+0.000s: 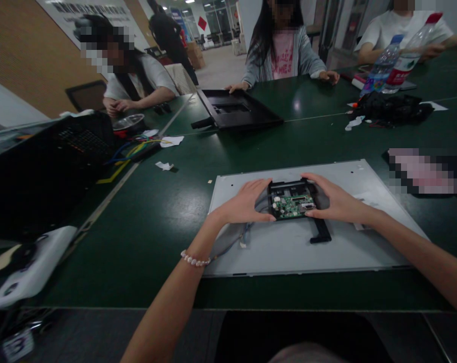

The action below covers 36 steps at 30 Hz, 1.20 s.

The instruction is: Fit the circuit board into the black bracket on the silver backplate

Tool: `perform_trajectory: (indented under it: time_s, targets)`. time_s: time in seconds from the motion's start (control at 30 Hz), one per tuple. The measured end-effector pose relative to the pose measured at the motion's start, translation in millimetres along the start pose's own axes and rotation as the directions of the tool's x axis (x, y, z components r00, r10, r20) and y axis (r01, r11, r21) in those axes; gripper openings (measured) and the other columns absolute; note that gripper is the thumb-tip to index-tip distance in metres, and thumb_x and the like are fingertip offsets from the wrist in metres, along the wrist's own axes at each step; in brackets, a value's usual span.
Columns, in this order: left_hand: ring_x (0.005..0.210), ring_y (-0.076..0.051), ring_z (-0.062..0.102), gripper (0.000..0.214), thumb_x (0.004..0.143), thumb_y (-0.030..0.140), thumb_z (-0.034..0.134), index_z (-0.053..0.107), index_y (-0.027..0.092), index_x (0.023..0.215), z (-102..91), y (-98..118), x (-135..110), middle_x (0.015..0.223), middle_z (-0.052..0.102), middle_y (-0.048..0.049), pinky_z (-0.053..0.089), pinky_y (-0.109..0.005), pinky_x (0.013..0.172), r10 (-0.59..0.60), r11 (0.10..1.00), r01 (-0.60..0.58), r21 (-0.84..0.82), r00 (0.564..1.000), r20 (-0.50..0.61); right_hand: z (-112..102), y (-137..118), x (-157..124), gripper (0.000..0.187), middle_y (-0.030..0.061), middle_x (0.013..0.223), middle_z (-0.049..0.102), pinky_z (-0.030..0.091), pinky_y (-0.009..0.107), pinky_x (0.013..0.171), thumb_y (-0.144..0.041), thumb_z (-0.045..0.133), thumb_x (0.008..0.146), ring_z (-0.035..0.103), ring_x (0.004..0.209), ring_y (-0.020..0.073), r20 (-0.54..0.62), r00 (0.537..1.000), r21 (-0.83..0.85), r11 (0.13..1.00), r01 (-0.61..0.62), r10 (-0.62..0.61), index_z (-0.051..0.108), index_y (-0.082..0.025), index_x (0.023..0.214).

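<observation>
A flat grey metal display panel lies on the green table in front of me. On its middle sits a black plastic bracket holding a green circuit board. My left hand grips the bracket's left side, thumb at the near edge and fingers at the far edge. My right hand holds the right side in the same way. Thin cables run from the board's left side, under my left hand, across the panel. A bead bracelet circles my left wrist.
Across the green table, a person's hand rests on a black monitor casing. A black computer case stands at left, with coloured cables beside it. Plastic bottles and a black bundle are at the far right.
</observation>
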<state>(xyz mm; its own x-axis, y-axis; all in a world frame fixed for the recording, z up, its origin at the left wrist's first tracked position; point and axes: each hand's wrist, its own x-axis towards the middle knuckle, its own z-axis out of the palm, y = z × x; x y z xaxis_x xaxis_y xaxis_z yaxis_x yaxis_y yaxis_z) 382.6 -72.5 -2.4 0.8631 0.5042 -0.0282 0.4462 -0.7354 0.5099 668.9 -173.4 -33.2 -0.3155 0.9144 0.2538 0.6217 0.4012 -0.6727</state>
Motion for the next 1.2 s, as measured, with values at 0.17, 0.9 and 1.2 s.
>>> perform_trajectory:
  time_s: [0.17, 0.9, 1.2]
  targets:
    - [0.142, -0.039, 0.028, 0.109, 0.069, 0.071, 0.067, 0.025, 0.017, 0.153, 0.7, -2.3, 0.4, 0.154, 0.032, -0.0204, 0.023, -0.058, 0.115, 0.024, 0.999, -0.023, 0.022, 1.000, -0.005, 0.2, 0.8, -0.1, 0.089, 0.0093, 0.153, 0.037, 0.033, 0.060, 0.113, -0.045, 0.072, 0.077, 0.038, 0.138, 0.0377, 0.004, 1.000, -0.006, 1.000, 0.006, -0.006, 0.024, -0.033, 0.151]
    - [0.140, -0.037, 0.033, 0.103, 0.073, 0.066, 0.066, 0.024, 0.019, 0.154, 1.2, 2.9, 0.5, 0.153, 0.036, -0.0184, 0.026, -0.056, 0.115, 0.046, 0.997, -0.045, 0.060, 0.999, -0.008, -1.8, 5.7, -1.9, 0.080, 0.0110, 0.153, 0.036, 0.033, 0.059, 0.115, -0.047, 0.071, 0.078, 0.037, 0.139, 0.0366, 0.031, 0.999, -0.057, 0.998, 0.019, -0.018, 0.032, -0.030, 0.146]
    - [0.141, -0.038, 0.032, 0.105, 0.072, 0.068, 0.067, 0.023, 0.019, 0.154, 3.9, -1.1, 1.8, 0.153, 0.035, -0.0191, 0.024, -0.058, 0.115, 0.058, 0.997, -0.057, 0.054, 0.998, -0.008, -0.8, 7.2, -2.1, 0.083, 0.0110, 0.153, 0.035, 0.031, 0.058, 0.116, -0.047, 0.071, 0.079, 0.035, 0.140, 0.0351, 0.035, 0.999, -0.074, 0.996, 0.041, -0.039, 0.028, -0.031, 0.148]
